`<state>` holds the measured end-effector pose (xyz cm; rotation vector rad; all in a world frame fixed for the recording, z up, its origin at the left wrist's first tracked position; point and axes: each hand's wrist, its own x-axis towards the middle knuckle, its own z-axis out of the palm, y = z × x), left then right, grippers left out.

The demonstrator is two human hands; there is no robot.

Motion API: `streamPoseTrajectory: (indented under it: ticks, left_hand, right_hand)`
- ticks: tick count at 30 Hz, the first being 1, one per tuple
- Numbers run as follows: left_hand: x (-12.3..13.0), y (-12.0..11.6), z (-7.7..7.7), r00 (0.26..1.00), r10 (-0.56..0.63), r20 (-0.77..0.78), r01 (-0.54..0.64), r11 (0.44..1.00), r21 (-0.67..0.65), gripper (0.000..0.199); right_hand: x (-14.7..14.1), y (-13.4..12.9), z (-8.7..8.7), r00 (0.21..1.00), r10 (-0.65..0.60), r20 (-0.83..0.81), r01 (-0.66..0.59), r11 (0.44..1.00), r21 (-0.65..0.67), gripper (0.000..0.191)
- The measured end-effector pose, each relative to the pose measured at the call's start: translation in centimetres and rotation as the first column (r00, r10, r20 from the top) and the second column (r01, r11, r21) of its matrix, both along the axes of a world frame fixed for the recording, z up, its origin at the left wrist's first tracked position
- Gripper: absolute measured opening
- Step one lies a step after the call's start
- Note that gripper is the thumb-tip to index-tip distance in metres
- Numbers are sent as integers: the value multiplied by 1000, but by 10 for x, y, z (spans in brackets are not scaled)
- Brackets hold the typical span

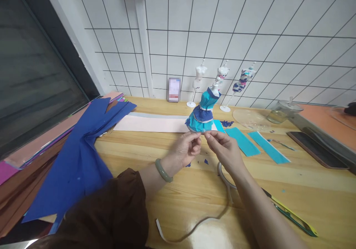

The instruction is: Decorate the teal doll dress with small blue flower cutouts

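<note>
A miniature mannequin wears a small turquoise and dark blue paper dress (pixel 205 110) with white bands; it leans over the table's far side. At the front hem, my left hand (pixel 185 148) pinches the edge between thumb and forefinger, its other fingers curled. Close beside it, my right hand (pixel 226 150) also pinches the hem with thumb and fingertips. Whatever small bit lies between the fingertips is too small to make out. Under my right forearm lies a roll of narrow tape (pixel 220 170), partly hidden, with a loose strip (pixel 204 219) curling toward the table's front.
Three mannequins on stands (pixel 198 76) line the tiled wall beside a propped phone (pixel 174 89). Blue crepe paper (pixel 83 148) spreads at left; a pale pink strip (pixel 150 123) and turquoise strips (pixel 243 141) lie behind my hands. A yellow-and-green handled tool (pixel 296 213) and dark phone (pixel 317 148) lie right.
</note>
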<state>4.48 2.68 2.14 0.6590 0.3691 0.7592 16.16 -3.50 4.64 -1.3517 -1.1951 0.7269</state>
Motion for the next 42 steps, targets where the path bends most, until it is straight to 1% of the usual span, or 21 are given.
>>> streamPoseTrajectory:
  ticks: [3, 11, 19, 23, 32, 37, 42]
  left_hand:
    - [0, 0, 1, 1000, 5, -4, -5, 1000, 3, 16]
    - [0, 1, 2, 1000, -23, 4, 23, 1000, -19, 11]
    - [-2, 0, 3, 999, -32, -15, 32, 999, -27, 11]
    - [-1, 0, 3, 999, -30, -32, 29, 999, -18, 11]
    - [0, 1, 0, 999, -45, 1, 45, 998, 43, 10]
    - [-1, 1, -1, 998, -64, 6, 64, 997, 48, 9]
    - [-2, 0, 0, 997, -76, 7, 75, 996, 50, 10]
  right_hand:
    - [0, 1, -1, 1000, -1, 7, 1, 1000, 17, 31]
    - [-1, 4, 0, 1000, 14, -17, -14, 1000, 10, 31]
    - [0, 5, -1, 1000, -18, 10, 18, 1000, 4, 33]
    - [0, 5, -1, 999, -29, 18, 29, 1000, 0, 33]
    - [-1, 5, -1, 999, -39, 30, 39, 999, -25, 32]
    - [-2, 5, 0, 998, -53, 37, 54, 998, -23, 30]
    - [-3, 6, 0, 996, -81, 40, 82, 996, -36, 35]
